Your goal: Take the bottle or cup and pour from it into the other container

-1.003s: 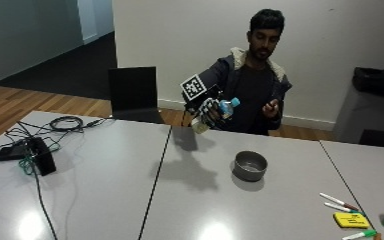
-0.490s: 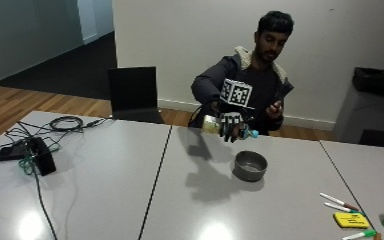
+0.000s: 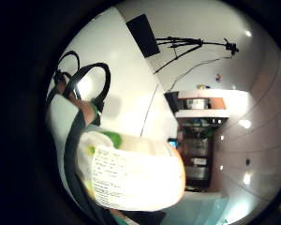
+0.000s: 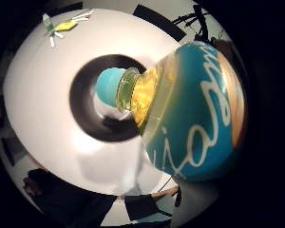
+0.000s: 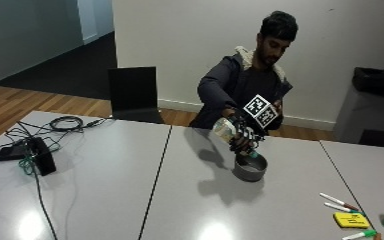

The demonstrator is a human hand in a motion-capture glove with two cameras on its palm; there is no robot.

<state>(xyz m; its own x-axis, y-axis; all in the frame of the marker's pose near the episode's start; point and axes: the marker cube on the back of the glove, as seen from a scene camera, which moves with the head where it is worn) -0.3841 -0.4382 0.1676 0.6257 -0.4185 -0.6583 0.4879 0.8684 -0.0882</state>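
Gloved right hand [image 5: 245,136] is wrapped around the bottle [image 5: 228,130], fingers curled about its body, and the bottle is tipped well over, neck pointing down from the fingers. Its teal cap [image 4: 108,86] is on, sitting right above the mouth of the grey metal cup [image 5: 250,168] just below the hand. From the thumb side of the palm the bottle [image 4: 194,111] fills the view: blue label with white script, yellow liquid gathered toward the clear neck, and beyond the cap the dark ring of the cup [image 4: 85,118] with its pale bottom showing. On the little-finger side the back of the label [image 3: 131,176] shows, white with small print, a green patch beside it, pressed close to the palm.

Out from the fingers: the cup stands on the grey table [image 5: 112,190], directly under the bottle's neck, its shadow falling toward the near edge. Further off, on the far side of the cup from the person, coloured markers [image 5: 338,202] and a yellow block [image 5: 350,220] lie near the table's corner. Well away in the other direction, past a seam in the tabletop, black cables [image 5: 59,124] and a small black device [image 5: 42,156] sit at the table's end. Behind the table, a black chair [image 5: 133,94] stands beside the seated person.
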